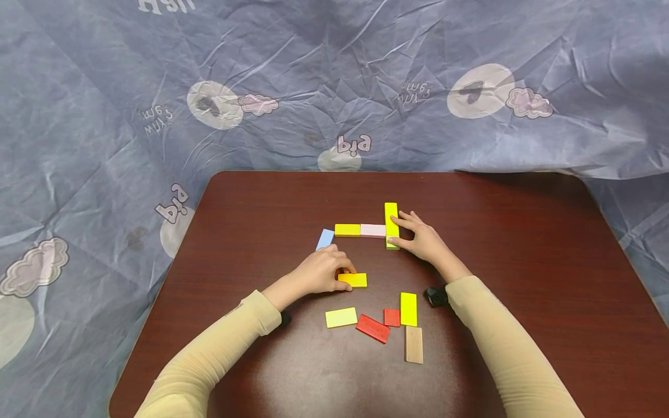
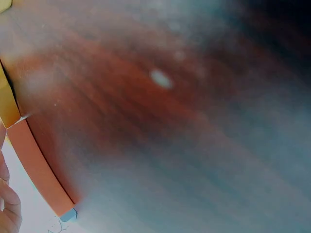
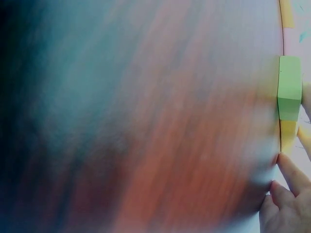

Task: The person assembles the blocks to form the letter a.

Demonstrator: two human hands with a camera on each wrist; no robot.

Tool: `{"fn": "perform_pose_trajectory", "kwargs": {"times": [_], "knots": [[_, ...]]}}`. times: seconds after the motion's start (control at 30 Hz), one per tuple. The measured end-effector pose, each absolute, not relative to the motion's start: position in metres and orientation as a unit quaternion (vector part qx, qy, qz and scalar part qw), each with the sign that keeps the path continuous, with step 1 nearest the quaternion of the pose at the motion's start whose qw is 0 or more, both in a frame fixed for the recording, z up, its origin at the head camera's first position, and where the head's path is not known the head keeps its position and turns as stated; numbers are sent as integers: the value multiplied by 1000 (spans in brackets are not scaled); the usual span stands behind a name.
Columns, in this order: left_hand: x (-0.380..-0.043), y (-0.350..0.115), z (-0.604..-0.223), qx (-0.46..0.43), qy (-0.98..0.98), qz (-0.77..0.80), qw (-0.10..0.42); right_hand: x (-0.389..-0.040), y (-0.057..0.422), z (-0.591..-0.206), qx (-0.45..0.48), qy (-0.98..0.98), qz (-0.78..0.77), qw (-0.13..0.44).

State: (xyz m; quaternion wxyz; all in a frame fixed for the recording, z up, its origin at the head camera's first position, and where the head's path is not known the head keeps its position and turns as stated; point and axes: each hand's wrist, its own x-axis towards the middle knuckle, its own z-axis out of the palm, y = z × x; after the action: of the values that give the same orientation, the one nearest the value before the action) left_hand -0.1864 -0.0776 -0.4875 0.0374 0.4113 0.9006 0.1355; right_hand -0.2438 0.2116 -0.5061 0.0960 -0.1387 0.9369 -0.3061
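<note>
In the head view my left hand [image 1: 321, 271] pinches the left end of a yellow block [image 1: 356, 280] between thumb and fingers, low over the table. My right hand [image 1: 425, 239] is spread, its fingertips touching a long yellow block [image 1: 391, 215] and a lime block [image 1: 392, 244] at that block's near end. Leftward from these runs a row: a pink block [image 1: 373, 231], another yellow block [image 1: 347, 230] and a slanting blue block [image 1: 324, 238], partly hidden by my left hand. The right wrist view has a green-looking block [image 3: 289, 82] beside my fingers.
Closer to me lie a pale yellow block [image 1: 341, 317], a red block [image 1: 373, 328], a small red block [image 1: 392, 317], a bright yellow block [image 1: 409, 309] and a plain wooden block [image 1: 414, 345]. A patterned grey-blue cloth [image 1: 292, 116] hangs behind the brown table [image 1: 496, 244].
</note>
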Motion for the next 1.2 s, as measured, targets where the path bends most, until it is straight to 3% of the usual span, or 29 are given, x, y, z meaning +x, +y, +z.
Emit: {"fn": "perform_pose_trajectory", "kwargs": {"times": [0.57,0.93,1.2], "knots": [[-189,-77,-487,412,898,141,61,-242,213,-506,-136,938,-306,91],[-182,-65,-474,413,893,176,45,-243,212,-505,-133,938,-304,97],[-173,-35,-459,458,870,151,96,-244,212,-504,-138,937,-308,93]]}}
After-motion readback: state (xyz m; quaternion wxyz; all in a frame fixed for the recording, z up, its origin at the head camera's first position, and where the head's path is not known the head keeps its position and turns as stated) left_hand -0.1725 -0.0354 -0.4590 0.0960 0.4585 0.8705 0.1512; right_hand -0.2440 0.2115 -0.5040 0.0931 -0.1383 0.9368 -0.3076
